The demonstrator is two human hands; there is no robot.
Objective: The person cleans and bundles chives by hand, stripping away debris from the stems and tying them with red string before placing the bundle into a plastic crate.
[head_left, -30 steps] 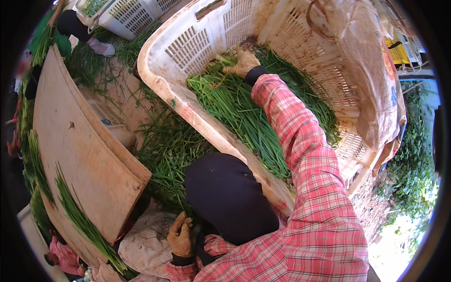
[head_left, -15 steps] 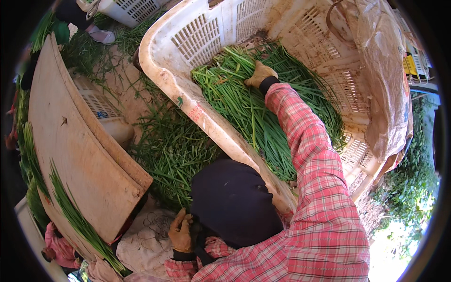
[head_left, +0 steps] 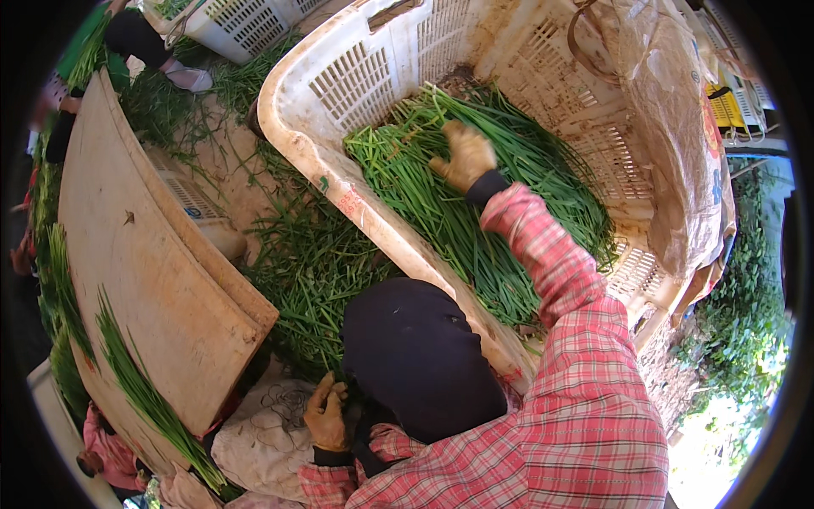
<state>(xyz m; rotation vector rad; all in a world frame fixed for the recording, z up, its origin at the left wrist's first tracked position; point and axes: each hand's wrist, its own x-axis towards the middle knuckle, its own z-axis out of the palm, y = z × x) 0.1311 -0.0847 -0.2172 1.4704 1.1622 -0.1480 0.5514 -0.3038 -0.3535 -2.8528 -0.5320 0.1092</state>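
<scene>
A heap of long green chives point(head_left: 475, 220) lies in a big white plastic crate point(head_left: 297, 144) with slotted, dirt-stained walls. Just over the heap's upper part is my right hand point(head_left: 469, 159), in a tan glove, its thumb held apart from the fingers and nothing seen in its grasp. My left hand point(head_left: 326, 413), gloved too, rests beside my dark-clad knee point(head_left: 415, 360); its fingers are loosely bent and apart, with nothing visible in them. A small bunch of chives point(head_left: 144, 390) lies on the wooden board point(head_left: 161, 271) to the left.
Loose green leaves point(head_left: 314, 280) litter the ground between board and crate. A crumpled plastic sack point(head_left: 670, 127) hangs over the crate's right wall. Pale cloth point(head_left: 263, 433) lies near my left hand. Another person's foot point(head_left: 188, 78) and a second white crate point(head_left: 233, 25) are at upper left.
My right hand has come off the chives, shifted slightly nearer to me, and its fingers have spread. My left hand stays by the knee.
</scene>
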